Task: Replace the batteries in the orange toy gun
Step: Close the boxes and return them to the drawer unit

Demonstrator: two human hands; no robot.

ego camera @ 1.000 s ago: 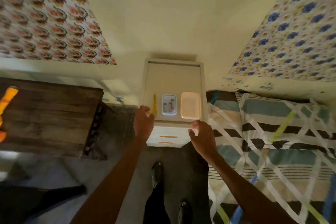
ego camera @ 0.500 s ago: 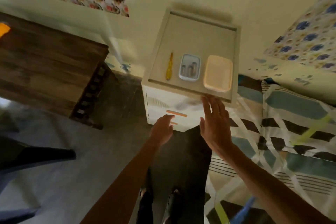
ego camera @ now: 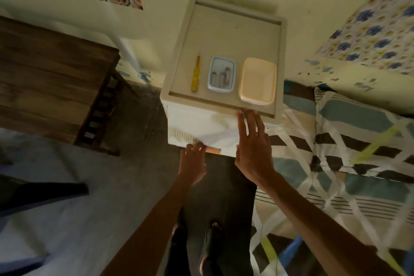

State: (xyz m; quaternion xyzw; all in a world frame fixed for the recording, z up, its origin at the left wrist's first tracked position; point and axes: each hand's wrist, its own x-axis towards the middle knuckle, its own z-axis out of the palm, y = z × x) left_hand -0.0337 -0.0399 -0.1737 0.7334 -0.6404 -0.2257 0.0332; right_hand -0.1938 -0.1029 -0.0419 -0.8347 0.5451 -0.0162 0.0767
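A white plastic drawer cabinet [ego camera: 233, 36] stands against the wall. On its top lie a yellow screwdriver [ego camera: 195, 74], a small blue tray [ego camera: 221, 90] holding batteries [ego camera: 220, 77], and an empty peach container [ego camera: 257, 80]. My left hand [ego camera: 192, 161] reaches low at the cabinet front, its fingertips touching the drawer beside an orange handle [ego camera: 214, 150] and holding nothing. Higher up, my right hand [ego camera: 253, 148] is spread flat with its fingertips at the front rim of the cabinet top, below the peach container. The orange toy gun is not in view.
A dark wooden table [ego camera: 51, 78] stands to the left of the cabinet. A bed with a striped, criss-cross sheet [ego camera: 349, 163] fills the right side. My feet [ego camera: 210, 244] are on the grey floor, and a dark object [ego camera: 33, 192] lies at the left.
My view has moved closer to the cabinet. My left hand dropped from the cabinet top to the drawer front by the orange handle. My right hand opened flat near the front rim.
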